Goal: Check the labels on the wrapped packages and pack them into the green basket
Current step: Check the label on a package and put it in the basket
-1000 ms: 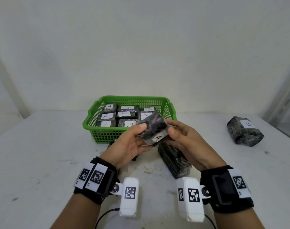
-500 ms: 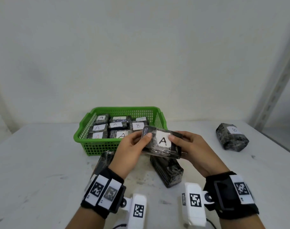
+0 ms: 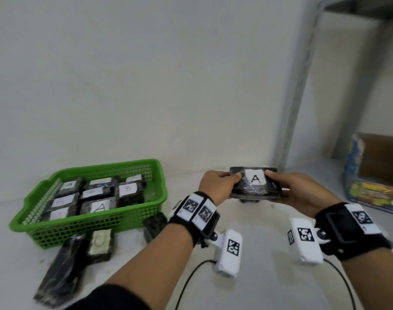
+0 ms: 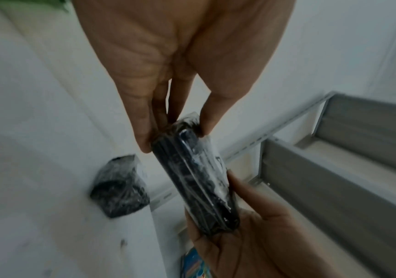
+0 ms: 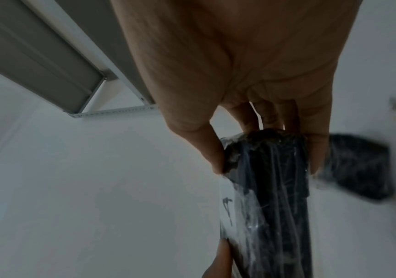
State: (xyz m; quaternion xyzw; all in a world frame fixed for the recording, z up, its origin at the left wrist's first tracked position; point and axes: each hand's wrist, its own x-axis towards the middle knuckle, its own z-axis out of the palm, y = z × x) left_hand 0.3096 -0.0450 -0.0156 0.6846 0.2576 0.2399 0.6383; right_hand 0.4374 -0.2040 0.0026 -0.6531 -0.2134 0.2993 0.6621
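I hold a dark plastic-wrapped package (image 3: 254,184) flat in the air, its white label reading A facing up. My left hand (image 3: 232,181) pinches its left end and my right hand (image 3: 275,182) its right end; the wrist views show the package (image 4: 199,180) (image 5: 270,197) edge-on between thumb and fingers. It is well to the right of the green basket (image 3: 97,227), which holds several labelled packages reading A and B. Another wrapped package (image 4: 120,186) lies on the table just below the held one.
Three loose wrapped packages lie in front of the basket: a long one (image 3: 61,267), one with a pale label (image 3: 100,245) and a small one (image 3: 154,224). A grey metal shelf upright (image 3: 296,86) and a colourful box (image 3: 374,191) stand at the right.
The package was turned so its A label faces up. Both hands then carried it right, away from the basket, to above the package lying at the right.
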